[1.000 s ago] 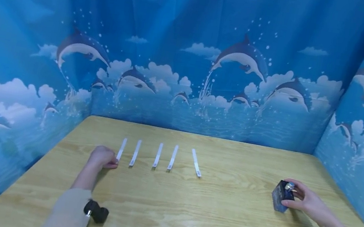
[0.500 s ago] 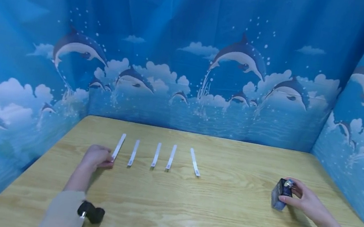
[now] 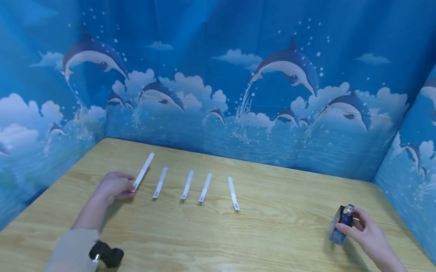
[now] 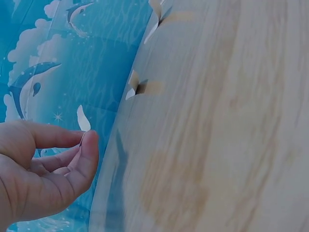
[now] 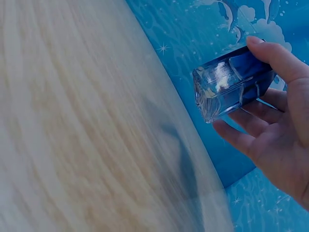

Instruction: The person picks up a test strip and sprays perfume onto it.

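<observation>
My left hand (image 3: 113,185) pinches the near end of a white paper test strip (image 3: 144,171) between thumb and fingertips, over the left part of the table. In the left wrist view this strip (image 4: 83,118) stands up from the thumb tip and bends a little. On the right, my right hand (image 3: 370,241) grips a blue glass perfume bottle (image 3: 341,226) by its sides, its silver sprayer top uncovered. The right wrist view shows the bottle's thick clear base (image 5: 205,96), with thumb and fingers on opposite sides and its shadow on the table apart from it.
Several more white strips lie in a row to the right of my left hand, from one strip (image 3: 160,183) to a slanted strip (image 3: 233,194). Their near ends curl up. A dolphin-print curtain (image 3: 213,59) surrounds the wooden table (image 3: 250,255) at the back and sides.
The leftmost strip has come up off the table in my left hand, its far end rising. My right hand has raised the perfume bottle and turned it slightly.
</observation>
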`<state>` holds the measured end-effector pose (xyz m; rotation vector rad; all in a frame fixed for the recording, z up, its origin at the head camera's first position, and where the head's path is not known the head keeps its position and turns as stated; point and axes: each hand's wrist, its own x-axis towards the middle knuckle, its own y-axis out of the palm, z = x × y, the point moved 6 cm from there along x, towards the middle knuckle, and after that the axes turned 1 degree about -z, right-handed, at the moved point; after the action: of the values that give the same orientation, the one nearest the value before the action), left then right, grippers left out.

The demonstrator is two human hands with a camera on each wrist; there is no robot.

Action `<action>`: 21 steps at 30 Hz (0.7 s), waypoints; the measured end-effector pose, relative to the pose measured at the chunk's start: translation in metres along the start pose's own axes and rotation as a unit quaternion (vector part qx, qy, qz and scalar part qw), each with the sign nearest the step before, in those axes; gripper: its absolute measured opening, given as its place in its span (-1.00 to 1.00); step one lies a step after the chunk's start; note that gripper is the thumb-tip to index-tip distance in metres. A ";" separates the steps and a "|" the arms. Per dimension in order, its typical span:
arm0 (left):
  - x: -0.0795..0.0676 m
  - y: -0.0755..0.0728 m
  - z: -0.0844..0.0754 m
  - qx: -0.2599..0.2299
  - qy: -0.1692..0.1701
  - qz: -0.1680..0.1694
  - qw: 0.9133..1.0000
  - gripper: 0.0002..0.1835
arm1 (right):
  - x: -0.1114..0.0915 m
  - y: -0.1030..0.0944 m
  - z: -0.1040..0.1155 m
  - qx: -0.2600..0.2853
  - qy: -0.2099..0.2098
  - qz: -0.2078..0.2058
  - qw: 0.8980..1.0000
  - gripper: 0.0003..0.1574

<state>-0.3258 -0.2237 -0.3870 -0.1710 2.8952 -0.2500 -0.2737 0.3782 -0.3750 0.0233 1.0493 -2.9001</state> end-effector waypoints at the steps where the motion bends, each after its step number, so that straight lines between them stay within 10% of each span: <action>1: 0.000 0.001 -0.001 0.001 -0.001 0.000 1.000 -0.42 | 0.000 0.000 0.001 0.003 -0.001 -0.001 1.000 0.13; 21: -0.004 0.026 -0.018 0.026 0.039 0.030 0.998 -0.58 | 0.000 0.007 0.024 -0.003 -0.028 -0.018 0.999 0.10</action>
<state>-0.3290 -0.1947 -0.3742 -0.0678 2.9610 -0.3294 -0.2729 0.3577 -0.3606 -0.0782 1.0612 -2.9096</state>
